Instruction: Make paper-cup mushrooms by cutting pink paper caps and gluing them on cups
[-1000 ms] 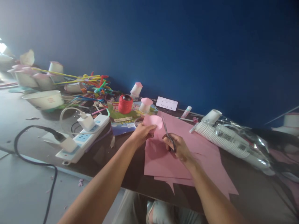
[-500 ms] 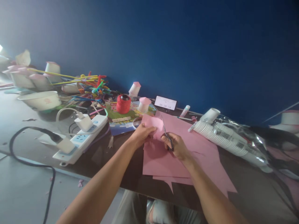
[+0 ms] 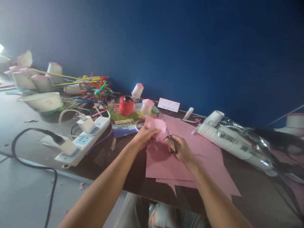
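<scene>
My left hand [image 3: 145,136] pinches a small pink paper piece [image 3: 158,124] with a rounded edge, thumb on top. My right hand [image 3: 179,146] is closed around the dark handles of a pair of scissors [image 3: 173,143], whose blades point up and away beside the right edge of that piece. Under both hands lie larger pink paper sheets [image 3: 182,167], overlapping, with cut and torn-looking edges at the front. Just beyond the left hand, a white paper cup with a pink cone top [image 3: 146,107] stands on a colourful booklet [image 3: 123,128].
A red thread spool [image 3: 126,106] stands on the booklet. Left are a power strip [image 3: 83,141] with plugs and cables, a white bowl [image 3: 42,102] and many-coloured pipe cleaners [image 3: 98,85]. Right lies a bagged stack of paper cups [image 3: 228,142]. A phone showing a timer [image 3: 168,105] leans at the back.
The pink piece in my left hand has turned slightly, and its rounded outline shows more clearly beside the scissors. Both hands stay in nearly the same place.
</scene>
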Action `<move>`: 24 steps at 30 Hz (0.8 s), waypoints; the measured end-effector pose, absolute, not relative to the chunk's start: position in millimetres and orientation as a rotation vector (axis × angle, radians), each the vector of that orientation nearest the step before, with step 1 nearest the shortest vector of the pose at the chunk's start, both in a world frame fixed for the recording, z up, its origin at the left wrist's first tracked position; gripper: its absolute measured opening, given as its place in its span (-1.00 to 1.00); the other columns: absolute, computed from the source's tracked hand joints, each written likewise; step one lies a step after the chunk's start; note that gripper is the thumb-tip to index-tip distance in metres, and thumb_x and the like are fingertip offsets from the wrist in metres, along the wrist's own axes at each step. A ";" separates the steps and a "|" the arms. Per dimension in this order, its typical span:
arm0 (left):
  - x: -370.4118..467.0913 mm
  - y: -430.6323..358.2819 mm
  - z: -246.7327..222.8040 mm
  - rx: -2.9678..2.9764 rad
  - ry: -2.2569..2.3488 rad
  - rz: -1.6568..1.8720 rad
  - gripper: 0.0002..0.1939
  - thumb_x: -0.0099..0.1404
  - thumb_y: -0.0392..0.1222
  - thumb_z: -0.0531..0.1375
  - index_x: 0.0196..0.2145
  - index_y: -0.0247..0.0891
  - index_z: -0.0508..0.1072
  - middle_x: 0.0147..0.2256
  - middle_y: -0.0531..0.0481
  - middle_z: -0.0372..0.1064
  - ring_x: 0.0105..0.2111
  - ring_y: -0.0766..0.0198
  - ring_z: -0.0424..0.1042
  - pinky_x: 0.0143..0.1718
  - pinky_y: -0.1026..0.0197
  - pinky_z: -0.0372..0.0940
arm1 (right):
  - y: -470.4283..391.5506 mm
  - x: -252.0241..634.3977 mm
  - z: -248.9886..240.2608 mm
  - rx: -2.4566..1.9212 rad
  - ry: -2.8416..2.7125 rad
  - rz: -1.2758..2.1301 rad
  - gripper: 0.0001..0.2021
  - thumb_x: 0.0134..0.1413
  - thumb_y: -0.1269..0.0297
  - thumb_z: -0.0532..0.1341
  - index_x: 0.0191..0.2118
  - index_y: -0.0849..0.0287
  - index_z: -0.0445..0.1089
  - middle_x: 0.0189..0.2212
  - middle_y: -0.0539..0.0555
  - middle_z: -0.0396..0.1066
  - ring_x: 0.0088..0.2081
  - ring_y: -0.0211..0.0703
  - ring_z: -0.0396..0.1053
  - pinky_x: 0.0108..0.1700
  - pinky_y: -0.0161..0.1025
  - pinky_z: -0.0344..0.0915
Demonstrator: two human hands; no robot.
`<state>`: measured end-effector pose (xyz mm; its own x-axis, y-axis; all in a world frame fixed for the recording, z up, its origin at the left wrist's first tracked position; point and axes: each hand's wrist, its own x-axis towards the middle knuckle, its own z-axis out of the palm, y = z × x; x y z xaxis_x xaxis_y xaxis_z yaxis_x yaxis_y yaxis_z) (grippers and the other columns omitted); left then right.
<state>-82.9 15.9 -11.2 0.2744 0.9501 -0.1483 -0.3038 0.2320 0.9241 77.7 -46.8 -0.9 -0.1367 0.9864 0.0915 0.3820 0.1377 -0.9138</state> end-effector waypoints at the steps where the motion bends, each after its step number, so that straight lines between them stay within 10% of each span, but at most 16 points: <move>1: -83.2 16.0 -11.3 0.932 0.878 1.031 -0.76 -0.12 -0.23 0.29 -0.62 -0.30 0.25 -0.71 0.15 0.14 -0.74 0.48 0.12 -0.71 0.36 0.03 | -47.2 77.9 -0.2 -1.344 -1.653 0.980 -0.66 0.03 -0.04 0.11 -0.42 0.19 0.28 -0.69 -0.09 0.18 -0.63 -0.36 0.08 -0.59 -0.38 0.05; 24: -85.4 16.5 -11.3 0.893 0.869 1.073 -0.70 -0.08 -0.12 0.31 -0.41 -0.36 0.42 -0.59 0.03 0.31 -0.71 0.43 0.23 -0.72 0.35 0.08 | -43.3 78.1 -3.9 -1.424 -1.484 1.038 -0.69 -0.04 -0.01 0.17 -0.39 0.17 0.28 -0.69 -0.12 0.17 -0.70 -0.38 0.04 -0.65 -0.38 -0.01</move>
<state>-85.4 16.5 -11.3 0.2438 0.9587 -0.1465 -0.3426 0.2264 0.9118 78.1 -43.3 -3.9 -0.0318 0.9994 0.0139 0.3298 0.0236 -0.9437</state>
